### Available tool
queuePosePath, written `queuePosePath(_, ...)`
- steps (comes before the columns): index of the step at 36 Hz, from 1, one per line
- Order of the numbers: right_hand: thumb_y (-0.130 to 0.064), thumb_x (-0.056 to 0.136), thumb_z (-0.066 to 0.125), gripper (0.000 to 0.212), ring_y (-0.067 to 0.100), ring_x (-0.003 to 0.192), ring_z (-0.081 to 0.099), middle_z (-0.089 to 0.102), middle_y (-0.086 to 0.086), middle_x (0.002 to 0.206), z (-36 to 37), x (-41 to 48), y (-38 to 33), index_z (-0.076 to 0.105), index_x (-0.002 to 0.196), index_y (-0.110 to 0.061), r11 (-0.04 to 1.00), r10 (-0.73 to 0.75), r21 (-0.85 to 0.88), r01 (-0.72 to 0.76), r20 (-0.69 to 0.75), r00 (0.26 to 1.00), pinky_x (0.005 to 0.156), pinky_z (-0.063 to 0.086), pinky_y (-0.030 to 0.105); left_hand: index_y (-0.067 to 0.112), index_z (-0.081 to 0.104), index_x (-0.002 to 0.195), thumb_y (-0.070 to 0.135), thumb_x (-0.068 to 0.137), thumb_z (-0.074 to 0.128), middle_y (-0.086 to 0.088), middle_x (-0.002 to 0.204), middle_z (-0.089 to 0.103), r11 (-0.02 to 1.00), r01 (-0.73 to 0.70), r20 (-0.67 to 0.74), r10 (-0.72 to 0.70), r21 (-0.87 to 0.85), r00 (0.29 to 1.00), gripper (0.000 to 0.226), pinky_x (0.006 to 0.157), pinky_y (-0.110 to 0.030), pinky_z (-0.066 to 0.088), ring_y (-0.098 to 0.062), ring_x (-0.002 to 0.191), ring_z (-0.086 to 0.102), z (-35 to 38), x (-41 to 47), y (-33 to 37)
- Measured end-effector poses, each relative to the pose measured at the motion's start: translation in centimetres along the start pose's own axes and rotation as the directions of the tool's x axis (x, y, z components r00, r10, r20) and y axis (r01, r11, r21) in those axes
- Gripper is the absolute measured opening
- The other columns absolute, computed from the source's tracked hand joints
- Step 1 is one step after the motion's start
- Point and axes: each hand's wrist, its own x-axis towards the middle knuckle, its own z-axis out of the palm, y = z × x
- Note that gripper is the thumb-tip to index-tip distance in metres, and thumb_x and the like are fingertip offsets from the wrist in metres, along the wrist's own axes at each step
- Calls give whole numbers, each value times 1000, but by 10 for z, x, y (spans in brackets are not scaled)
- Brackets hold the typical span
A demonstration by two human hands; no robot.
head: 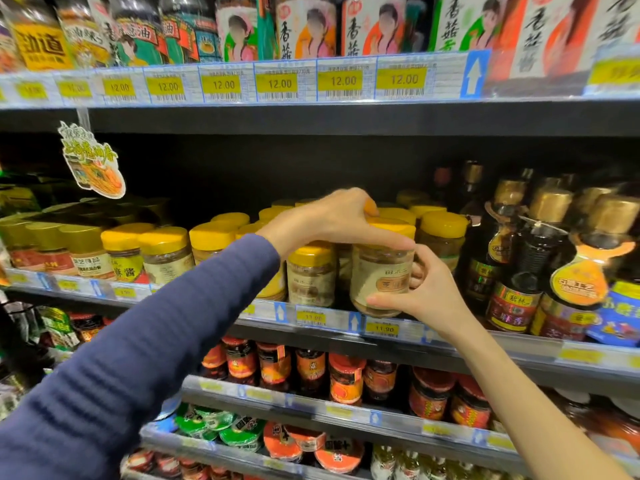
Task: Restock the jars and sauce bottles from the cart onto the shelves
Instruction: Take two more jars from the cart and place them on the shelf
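Note:
A yellow-lidded jar [377, 271] with a beige label stands at the front edge of the middle shelf [332, 322]. My left hand [341, 218] comes in from the left in a blue sleeve and grips the jar's lid from above. My right hand [427, 289] holds the jar's lower right side, thumb under the label. A matching jar [311, 275] stands just left of it, and more yellow-lidded jars [443, 233] fill the row behind. The cart is out of view.
Dark sauce bottles [516, 268] with gold caps crowd the shelf right of the jar. Other yellow-lidded jars [166, 252] line the left. Tall bottles sit on the top shelf [311, 81], red-lidded jars [346, 377] below. A paper promo tag [91, 161] hangs at upper left.

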Motion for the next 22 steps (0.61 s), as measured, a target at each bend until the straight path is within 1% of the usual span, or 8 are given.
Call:
queuePosePath(3, -16, 49, 90, 73, 12, 101, 66, 66, -1, 109, 0, 0, 2, 50, 110, -22, 1000, 2, -15, -2, -5, 1000, 83, 57, 29, 18, 54, 122, 77, 53, 67, 4, 114, 56, 997, 7, 36, -10, 80, 999, 92, 87, -36, 53, -14, 99, 56, -7, 8, 6)
queuePosePath(6, -20, 47, 91, 82, 14, 103, 65, 65, 1, 112, 0, 0, 4, 49, 117, -17, 1000, 11, -23, -11, -10, 1000, 86, 56, 34, 20, 56, 112, 76, 51, 69, 5, 108, 57, 991, -14, 42, 9, 130, 999, 84, 82, -35, 55, -12, 91, 57, -11, 11, 9)
queuePosePath(9, -21, 47, 91, 85, 13, 106, 64, 65, 1, 115, 0, 0, 5, 48, 121, -16, 1000, 9, -14, -10, -24, 1000, 88, 55, 35, 20, 54, 111, 73, 54, 70, 5, 104, 56, 990, -21, 39, 16, 138, 999, 79, 79, -32, 54, -12, 92, 55, -15, 12, 10)
queuePosePath(12, -26, 49, 89, 86, 12, 111, 60, 62, -1, 120, 0, -1, 2, 48, 124, -16, 1000, -5, -7, 5, -21, 1000, 93, 53, 33, 22, 53, 113, 70, 60, 69, 9, 94, 55, 993, -9, 31, 6, 113, 1000, 73, 71, -24, 48, -11, 90, 54, -16, 14, 10)
queuePosePath(15, -42, 45, 84, 96, 12, 117, 56, 59, -1, 126, -1, -3, -1, 46, 129, -17, 1000, 2, -1, -2, -2, 1000, 98, 49, 36, 21, 52, 122, 69, 62, 68, 7, 105, 57, 995, -1, 42, -3, 101, 999, 79, 71, -23, 45, -12, 95, 54, -17, 16, 6)
queuePosePath(17, -35, 51, 84, 90, 11, 119, 54, 57, -3, 128, -2, -6, 0, 45, 130, -19, 1000, 11, -7, -11, 10, 1000, 100, 48, 34, 22, 53, 125, 67, 64, 68, 5, 112, 58, 996, -1, 54, -4, 85, 999, 78, 70, -21, 45, -12, 97, 55, -17, 16, 5)
queuePosePath(19, -22, 60, 84, 88, 11, 122, 51, 53, -2, 132, -3, -11, 1, 40, 136, -18, 999, 20, -28, -20, 21, 1000, 101, 46, 31, 20, 53, 125, 62, 69, 68, 5, 113, 58, 997, 1, 73, -6, 82, 997, 72, 63, -17, 40, -11, 95, 53, -16, 17, 5)
queuePosePath(22, -23, 65, 82, 92, 9, 124, 47, 48, -3, 139, -6, -24, 3, 33, 143, -19, 991, 44, -128, -39, 38, 998, 101, 41, 24, 17, 51, 130, 58, 72, 68, 1, 121, 58, 996, -4, 99, -5, 89, 995, 73, 61, -15, 38, -12, 96, 51, -12, 19, 2)
